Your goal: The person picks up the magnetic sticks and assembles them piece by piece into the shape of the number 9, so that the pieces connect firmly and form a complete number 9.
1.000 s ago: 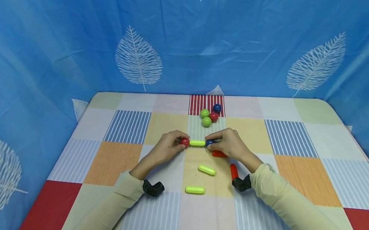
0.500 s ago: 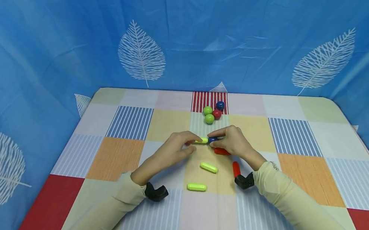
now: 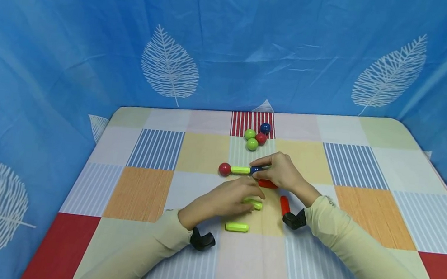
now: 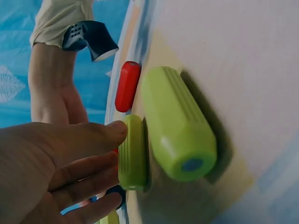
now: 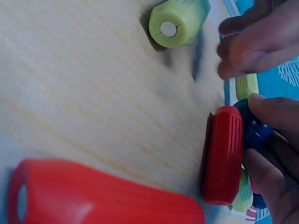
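Observation:
My right hand [image 3: 285,171] pinches a dark blue ball [image 5: 254,125] between thumb and fingers. The ball meets one end of a yellow-green rod [image 3: 240,170], and a red ball [image 3: 224,169] sits at the rod's other end, all in one row on the table. My left hand [image 3: 231,198] hovers over a second yellow-green rod [image 4: 132,156], fingers spread and thumb tip beside it; contact is unclear. Another yellow-green rod [image 3: 236,227] lies nearer the front. Just below the right hand is a red rod [image 5: 223,156].
A second red rod [image 3: 284,205] lies by the right wrist camera. Behind the row cluster two green balls [image 3: 252,144], a red ball [image 3: 261,138] and a blue ball [image 3: 265,128]. A patchwork cloth [image 3: 148,195] covers the table, and a blue curtain [image 3: 256,61] hangs behind.
My left hand has let go of the red ball and moved right and towards the front, over the middle yellow-green rod. The right hand stays on the blue ball.

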A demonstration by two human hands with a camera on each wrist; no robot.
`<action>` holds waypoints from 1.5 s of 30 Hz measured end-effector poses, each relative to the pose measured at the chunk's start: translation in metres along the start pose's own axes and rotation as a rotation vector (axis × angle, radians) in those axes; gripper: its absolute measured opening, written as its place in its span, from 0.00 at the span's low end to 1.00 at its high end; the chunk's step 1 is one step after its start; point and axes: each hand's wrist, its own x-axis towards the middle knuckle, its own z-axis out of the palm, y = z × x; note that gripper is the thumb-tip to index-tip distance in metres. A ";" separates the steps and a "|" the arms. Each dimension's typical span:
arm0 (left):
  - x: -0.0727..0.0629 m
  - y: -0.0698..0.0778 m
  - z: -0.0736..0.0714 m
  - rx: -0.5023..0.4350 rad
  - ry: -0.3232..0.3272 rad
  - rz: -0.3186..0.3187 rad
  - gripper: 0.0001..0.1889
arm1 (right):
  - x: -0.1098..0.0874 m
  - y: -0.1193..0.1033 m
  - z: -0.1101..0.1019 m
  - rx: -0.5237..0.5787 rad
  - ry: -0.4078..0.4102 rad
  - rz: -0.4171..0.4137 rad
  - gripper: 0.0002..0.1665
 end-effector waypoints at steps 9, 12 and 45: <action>0.003 0.004 0.004 0.005 -0.022 0.001 0.14 | 0.001 0.000 0.000 0.013 0.002 0.011 0.16; 0.004 0.005 0.006 0.001 -0.033 -0.021 0.13 | 0.001 0.000 0.000 0.014 0.002 0.006 0.16; -0.023 -0.015 0.012 -0.154 0.235 -0.172 0.11 | -0.001 -0.002 -0.001 0.031 -0.014 0.012 0.16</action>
